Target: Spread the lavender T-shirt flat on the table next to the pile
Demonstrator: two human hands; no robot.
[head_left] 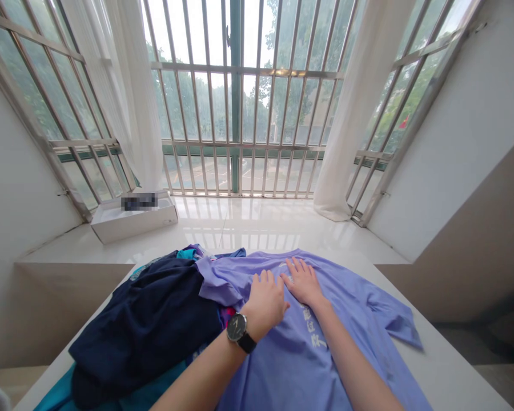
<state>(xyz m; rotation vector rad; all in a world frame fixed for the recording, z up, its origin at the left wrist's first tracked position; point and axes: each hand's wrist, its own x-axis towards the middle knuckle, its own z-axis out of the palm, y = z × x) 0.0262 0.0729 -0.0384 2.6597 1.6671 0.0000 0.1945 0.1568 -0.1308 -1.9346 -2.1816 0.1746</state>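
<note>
A lavender T-shirt (351, 319) lies spread out, its collar toward the window and one sleeve reaching right. White lettering runs down its chest, partly covered by my right arm. My right hand (303, 281) rests flat on the upper chest, fingers spread. Close beside it, my left hand (266, 301) lies on the shirt with its fingers slightly bent and apart, holding nothing. A black-faced watch (237, 327) is strapped round my left wrist. Left of the shirt, a dark navy garment (149, 314) is heaped over teal cloth (154, 394), touching the left sleeve.
The clothes lie on a white table (449, 365) that meets a glossy white window ledge (248, 220). An open white box (132, 224) stands on the ledge at left. Metal bars (257, 145) cross the window, with white curtains (346, 131) at both sides.
</note>
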